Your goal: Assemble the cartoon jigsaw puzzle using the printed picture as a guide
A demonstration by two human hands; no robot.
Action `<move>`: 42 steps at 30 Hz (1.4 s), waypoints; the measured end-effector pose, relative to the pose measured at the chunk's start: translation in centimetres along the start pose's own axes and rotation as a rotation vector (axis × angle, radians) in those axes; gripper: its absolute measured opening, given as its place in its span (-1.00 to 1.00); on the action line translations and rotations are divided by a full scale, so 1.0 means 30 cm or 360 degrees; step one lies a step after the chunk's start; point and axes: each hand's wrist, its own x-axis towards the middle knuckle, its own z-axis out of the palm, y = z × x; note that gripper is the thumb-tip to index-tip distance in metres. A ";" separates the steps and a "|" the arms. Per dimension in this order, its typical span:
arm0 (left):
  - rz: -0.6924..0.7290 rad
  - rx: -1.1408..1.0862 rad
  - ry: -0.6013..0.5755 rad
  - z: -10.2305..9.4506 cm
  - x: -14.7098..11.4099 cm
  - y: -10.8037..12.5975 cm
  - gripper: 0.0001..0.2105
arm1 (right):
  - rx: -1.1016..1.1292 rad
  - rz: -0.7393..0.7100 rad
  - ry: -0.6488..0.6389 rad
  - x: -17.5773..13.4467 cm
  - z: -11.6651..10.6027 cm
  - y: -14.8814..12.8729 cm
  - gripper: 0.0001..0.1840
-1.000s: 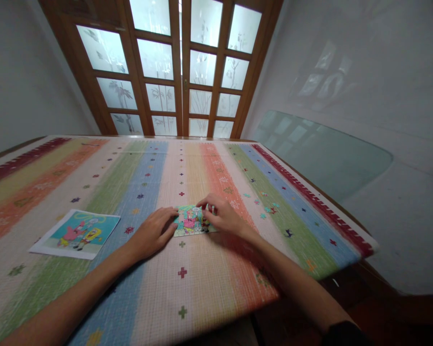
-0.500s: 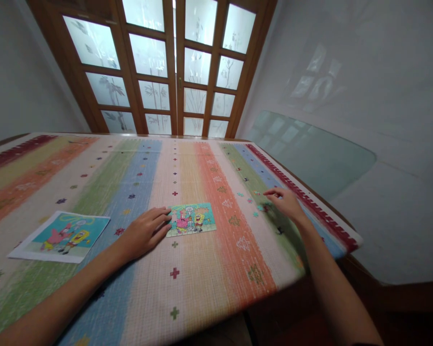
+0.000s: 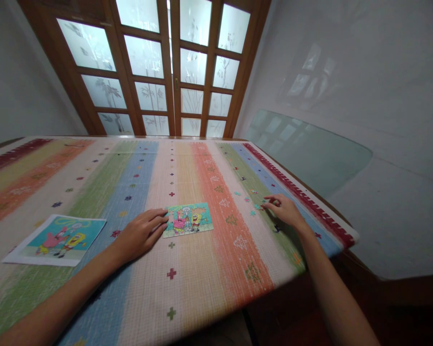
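Observation:
A partly assembled jigsaw puzzle [image 3: 188,219] with pink and yellow cartoon figures lies flat on the striped tablecloth. My left hand [image 3: 142,235] rests palm down at its left edge, fingers stretched out and fingertips touching the border. To the right, my right hand [image 3: 283,210] is low over the cloth, thumb and index finger closing around a small teal puzzle piece [image 3: 264,201]. Several loose pieces lie just left of those fingers, among them a teal one [image 3: 253,213] and a pinkish one [image 3: 247,199].
A printed reference picture [image 3: 59,240] of the same figures lies left of my left forearm. The tablecloth [image 3: 195,283] covers the table, whose near edge runs below my arms. A white wall [image 3: 400,192] stands at the right, and glass-paned wooden doors [image 3: 173,96] beyond.
My right hand has drawn back slightly and lowered, its fingertips now at a teal piece. The left hand stays at the puzzle's edge. The whole view has shifted a little.

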 end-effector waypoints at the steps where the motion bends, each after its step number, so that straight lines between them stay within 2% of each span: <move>1: 0.0014 0.0002 0.0016 0.001 0.000 0.000 -0.64 | -0.0029 0.0017 -0.0005 0.011 0.001 -0.003 -0.70; 10: 0.0077 0.0024 0.0086 -0.004 0.006 0.012 -0.69 | -0.0315 0.0065 -0.0119 0.099 0.039 -0.072 -0.73; 16: 0.0059 -0.0009 0.0106 -0.003 0.010 0.020 -0.70 | -0.0412 0.0179 -0.0068 0.148 0.068 -0.065 -0.70; 25: 0.0075 -0.0011 0.0142 0.005 0.005 0.016 -0.73 | -0.0212 0.0210 -0.0156 0.189 0.098 -0.063 -0.94; 31: 0.0070 -0.0018 0.0152 -0.003 0.012 0.028 -0.74 | 0.0031 0.0238 -0.0208 0.209 0.074 -0.071 -0.82; 34: 0.0070 -0.0012 0.0163 -0.006 0.013 0.030 -0.74 | 0.0200 0.0179 -0.0244 0.203 0.082 -0.114 -0.86; 37: 0.0071 -0.0010 0.0161 -0.005 0.013 0.028 -0.75 | 0.0399 0.0084 -0.0351 0.179 0.120 -0.193 -0.93; 39: 0.0076 -0.0001 0.0166 -0.003 0.013 0.026 -0.75 | 0.0695 -0.0054 -0.0511 0.154 0.159 -0.263 -0.95; 42: 0.0081 0.0007 0.0177 -0.004 0.013 0.026 -0.75 | 0.0872 -0.0147 -0.0694 0.110 0.224 -0.379 -0.90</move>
